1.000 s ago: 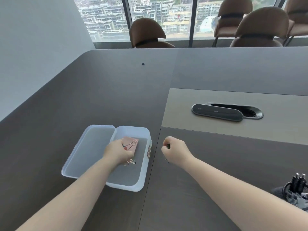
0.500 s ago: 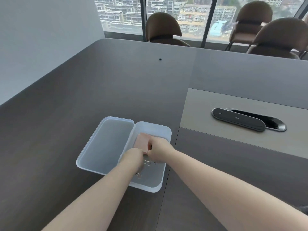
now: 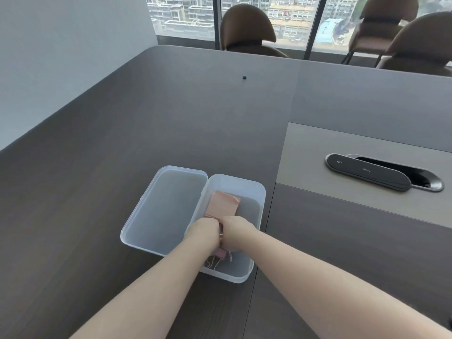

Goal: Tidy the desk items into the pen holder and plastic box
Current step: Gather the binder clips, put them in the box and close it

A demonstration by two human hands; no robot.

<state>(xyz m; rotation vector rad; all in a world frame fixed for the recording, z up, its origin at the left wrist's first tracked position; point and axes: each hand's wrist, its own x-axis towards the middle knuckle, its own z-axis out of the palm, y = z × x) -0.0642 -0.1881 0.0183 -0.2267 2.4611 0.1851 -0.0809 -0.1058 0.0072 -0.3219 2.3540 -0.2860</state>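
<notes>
The clear plastic box (image 3: 261, 192) stands on the dark table with its hinged lid (image 3: 168, 206) lying open to the left. A pink pad (image 3: 223, 204) lies inside at the far end. Both my hands are down in the box, pressed side by side. My left hand (image 3: 203, 232) is closed over rose-gold binder clips (image 3: 215, 261), whose wire handles stick out under it. My right hand (image 3: 238, 231) is closed on a small clip, and a thin metal wire shows below it. The pen holder is out of view.
A black oval cable-port cover (image 3: 367, 172) is set in the lighter table strip to the right. A tiny black object (image 3: 244, 77) sits far out on the table. Brown chairs (image 3: 247, 30) stand behind the far edge by the window.
My right hand has moved left from the bare table into the box beside my left hand. The pink pad now lies free at the box's far end. My view has swung left.
</notes>
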